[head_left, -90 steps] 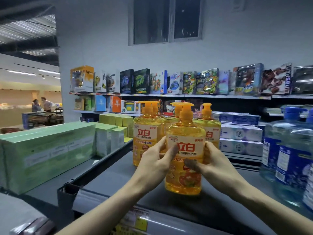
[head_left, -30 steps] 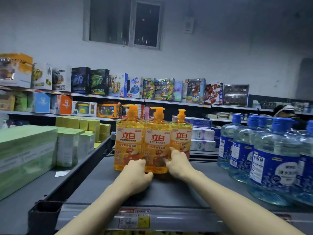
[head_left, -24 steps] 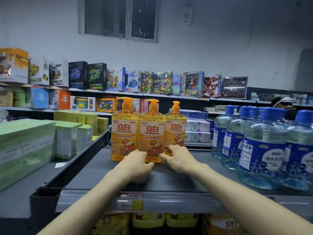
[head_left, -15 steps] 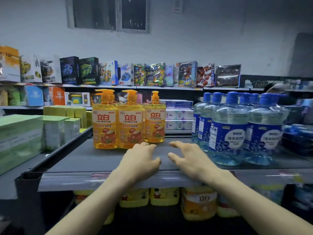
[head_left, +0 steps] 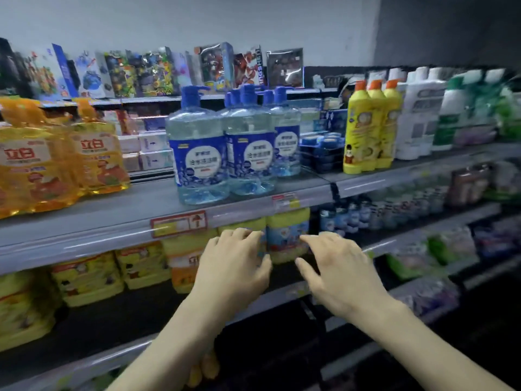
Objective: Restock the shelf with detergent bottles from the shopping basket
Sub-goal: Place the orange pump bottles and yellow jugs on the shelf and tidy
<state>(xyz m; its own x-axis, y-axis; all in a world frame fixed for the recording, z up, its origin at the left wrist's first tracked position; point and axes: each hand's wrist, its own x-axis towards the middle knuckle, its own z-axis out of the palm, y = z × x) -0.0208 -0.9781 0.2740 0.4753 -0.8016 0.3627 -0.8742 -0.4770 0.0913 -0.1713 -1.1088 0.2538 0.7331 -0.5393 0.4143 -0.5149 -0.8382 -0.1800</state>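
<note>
Frame is blurred by motion, and the fine print cannot be read.

The left hand [head_left: 236,266] and right hand [head_left: 338,273] are seen side by side, palms down, fingers loosely spread. Nothing is grasped in either. Both are held in front of the lower shelf [head_left: 284,296], just under the front rail of the upper shelf [head_left: 84,230]. A yellow-and-blue bottle [head_left: 287,235] on the lower shelf is overlapped by the left fingertips. Whether it is touched cannot be told.

The orange detergent bottles [head_left: 95,156] are stood upright on the upper shelf at far left, pump tops up and packed close. They are partly cut off by the frame edge. Red characters on a white label can be made out.

To their right, across a gap, a cluster of clear blue pump bottles [head_left: 197,156] is set near the front edge. Further right, past a break in the rail, three yellow bottles [head_left: 369,128] with orange caps are lined up. White bottles [head_left: 420,117] follow, then green-and-white ones [head_left: 454,114].

A red-framed price tag [head_left: 179,224] is fixed to the rail above the left hand. A smaller tag [head_left: 284,200] is noted under the blue bottles.

Yellow packs [head_left: 84,277] are stacked on the lower shelf at left. Toy boxes [head_left: 141,71] are ranged along a far shelf behind, against a pale wall [head_left: 197,18].
</note>
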